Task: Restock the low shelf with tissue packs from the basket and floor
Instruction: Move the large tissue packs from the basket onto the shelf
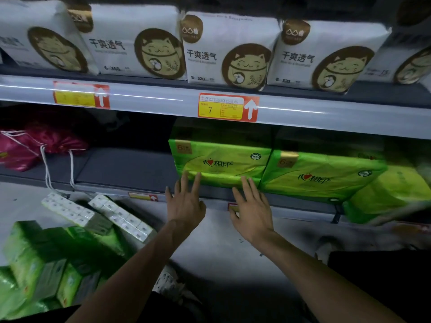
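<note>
1. Logged nearest the lens two bare forearms reaching forward, and at lower left a heap of green tissue packs (46,264) on the floor (221,241), with two white pocket-tissue bundles (70,210) lying across its far side.
2. Found the left hand (184,201) flat, fingers straight and spread, tips touching the lower front edge of the green tissue pack (221,164). Gripped nothing.
3. Found the right hand (251,213) likewise flat, fingers extended and nearly together, tips at the same pack's lower right corner. Pinched nothing.
4. Located that pack on the low shelf (126,169), printed face tilted up toward the camera, front edge at the shelf lip, right end touching a second green pack (321,176). Noted a third green pack (391,194) further right, blurred and apparently hanging past the lip.
5. Judged the pack light, soft and compressible under a glossy film, so probably slippery and easily dented, not fragile. Judged flat palms on the front face best for pushing it back, and a hold on both short ends best for lifting. Advised against pinching loose film, for risk of tearing.
6. Could not make out any basket. Recorded on the low shelf a bare grey stretch left of the pack and pink drawstring bags (35,145) at far left, contents hidden. Recorded on the shelf above a row of white cat-printed packs (228,50) over a yellow-and-red price tag (227,107).
</note>
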Demonstrator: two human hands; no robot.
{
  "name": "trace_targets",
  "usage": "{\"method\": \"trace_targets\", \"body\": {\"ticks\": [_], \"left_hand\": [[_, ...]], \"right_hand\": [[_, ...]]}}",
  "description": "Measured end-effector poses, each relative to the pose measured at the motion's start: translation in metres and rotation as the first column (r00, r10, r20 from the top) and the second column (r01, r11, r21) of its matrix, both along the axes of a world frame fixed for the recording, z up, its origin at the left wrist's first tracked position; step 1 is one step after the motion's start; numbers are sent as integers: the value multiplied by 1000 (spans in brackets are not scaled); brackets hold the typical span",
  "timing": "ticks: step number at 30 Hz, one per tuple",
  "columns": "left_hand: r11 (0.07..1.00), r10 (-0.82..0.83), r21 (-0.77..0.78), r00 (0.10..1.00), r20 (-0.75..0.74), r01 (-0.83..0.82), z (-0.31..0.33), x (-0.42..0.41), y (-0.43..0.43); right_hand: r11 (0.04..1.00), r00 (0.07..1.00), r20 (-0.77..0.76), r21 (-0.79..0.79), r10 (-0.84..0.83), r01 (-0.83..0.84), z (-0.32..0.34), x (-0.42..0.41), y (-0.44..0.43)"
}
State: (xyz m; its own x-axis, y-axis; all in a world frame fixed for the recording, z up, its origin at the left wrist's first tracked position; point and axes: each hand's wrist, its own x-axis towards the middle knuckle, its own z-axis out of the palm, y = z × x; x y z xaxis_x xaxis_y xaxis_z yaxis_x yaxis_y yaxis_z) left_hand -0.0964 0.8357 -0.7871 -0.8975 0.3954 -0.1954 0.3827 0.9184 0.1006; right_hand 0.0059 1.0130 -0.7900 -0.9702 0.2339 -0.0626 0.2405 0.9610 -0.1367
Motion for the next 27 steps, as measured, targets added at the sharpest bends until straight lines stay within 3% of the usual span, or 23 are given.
{"method": "trace_targets", "body": {"ticks": [4, 10, 16, 19, 24, 27], "left_hand": [[999, -1, 50, 1000, 24, 0, -2, 3, -1], [1000, -24, 14, 988, 153, 22, -7, -11, 1], [1000, -28, 19, 985, 168, 25, -5, -23, 5], [994, -9, 109, 998, 64, 2, 0, -16, 5], [952, 14, 297, 959, -285, 74, 19, -13, -5], [954, 48, 296, 947, -317, 51, 32, -11, -9]], "right_hand": [[986, 994, -21, -131, -111, 108, -3, 6, -1], [961, 980, 69, -195, -187, 197, -4, -12, -4], [954, 976, 72, -209, -206, 217, 3, -21, -3], [963, 983, 40, -198, -178, 182, 9, -13, -3], [978, 976, -156, -164, -153, 127, 27, -4, -2], [977, 952, -268, -188, -150, 101, 36, -2, -7]]}}
